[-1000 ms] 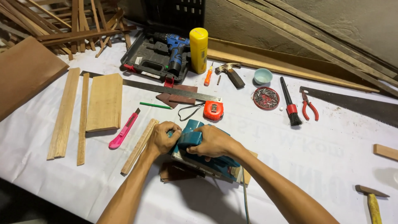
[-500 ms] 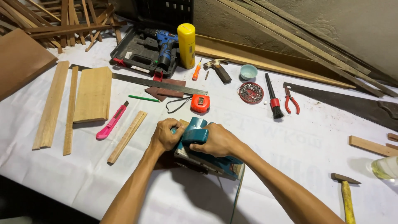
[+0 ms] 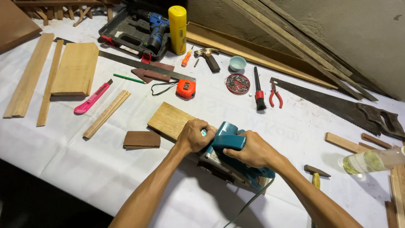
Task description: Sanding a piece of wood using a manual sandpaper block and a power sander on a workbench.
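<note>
Your right hand (image 3: 253, 150) is wrapped around the rear handle of the teal electric hand planer (image 3: 231, 158), and your left hand (image 3: 195, 135) is closed over its front knob. The planer now sits at the near end of the pale rectangular wooden board (image 3: 169, 120), whose far part has come into view since a second ago; you have drawn the tool back toward you. A small dark brown wood offcut (image 3: 142, 139) lies just left of it on the white-covered worktop (image 3: 63, 156). Farther off, a round red dish (image 3: 238, 83) holds nails, a small pale blue bowl (image 3: 237, 63) looks empty, and the open black tool case (image 3: 130, 36) holds a blue cordless drill (image 3: 156, 27).
</note>
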